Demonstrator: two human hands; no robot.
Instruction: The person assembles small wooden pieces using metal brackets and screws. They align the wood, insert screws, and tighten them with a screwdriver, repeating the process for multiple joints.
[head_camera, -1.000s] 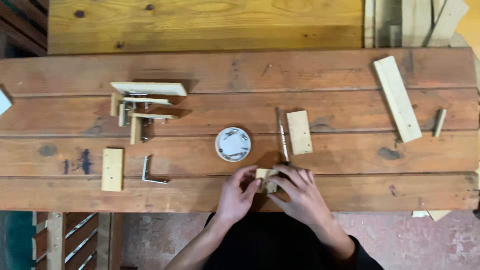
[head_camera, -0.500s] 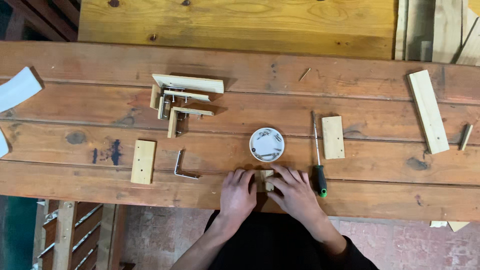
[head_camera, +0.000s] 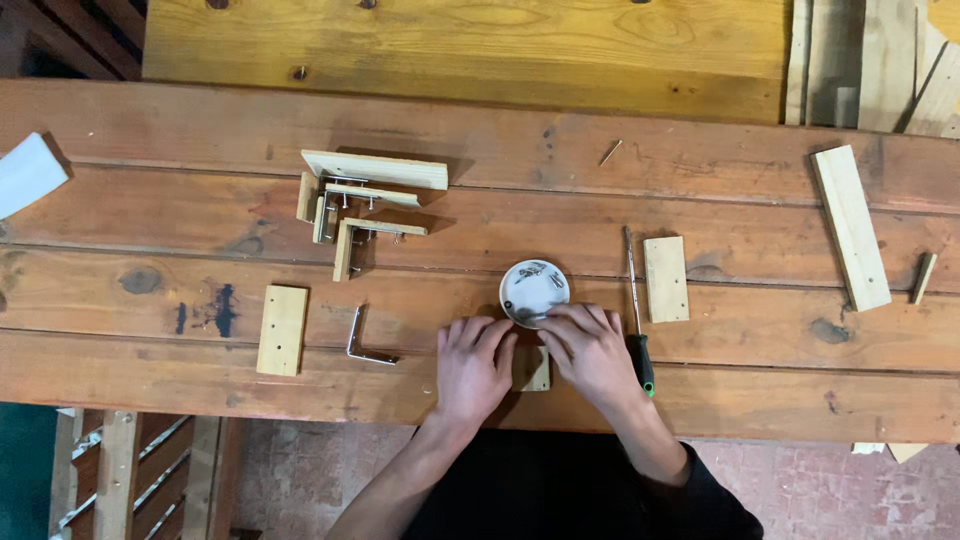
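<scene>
Our tabletop (head_camera: 150, 350) is broad reddish planks. Near its front edge a small pale block (head_camera: 537, 370) lies between our hands, its long axis pointing away from us. The left hand (head_camera: 472, 366) rests flat beside it, fingers spread; the right hand (head_camera: 592, 350) reaches past it, fingertips pinched at the white dish (head_camera: 530, 283).

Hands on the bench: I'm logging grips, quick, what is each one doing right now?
Left hand: open, fingers flat on the small wooden block.
Right hand: fingertips at the white dish rim; grip cannot be told.
</scene>
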